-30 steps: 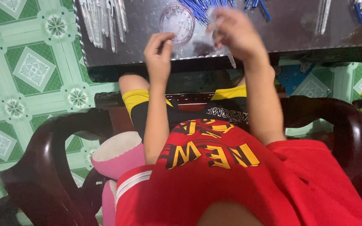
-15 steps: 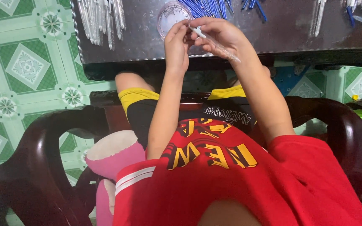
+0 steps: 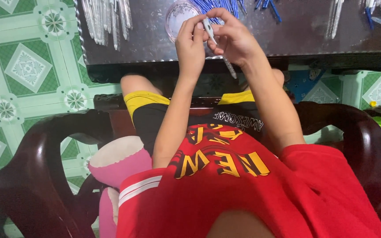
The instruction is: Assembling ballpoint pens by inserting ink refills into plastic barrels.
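Both hands work above the near edge of the dark desk [image 3: 287, 39]. The right hand [image 3: 237, 39] grips a clear pen barrel [image 3: 219, 48]; the left hand [image 3: 190, 46] fingers pinch its upper tip. Risk: a loose pinch drops the small part to the tiled floor [image 3: 27, 70]. The clear round dish [image 3: 179, 13] sits just beyond.

Bright, even indoor light; soft glare across dark tabletop [image 3: 287, 39] near front edge. Mostly sharp; slight blur on hands, wide-angle stretch toward frame corners. Deep shadow beneath tabletop.
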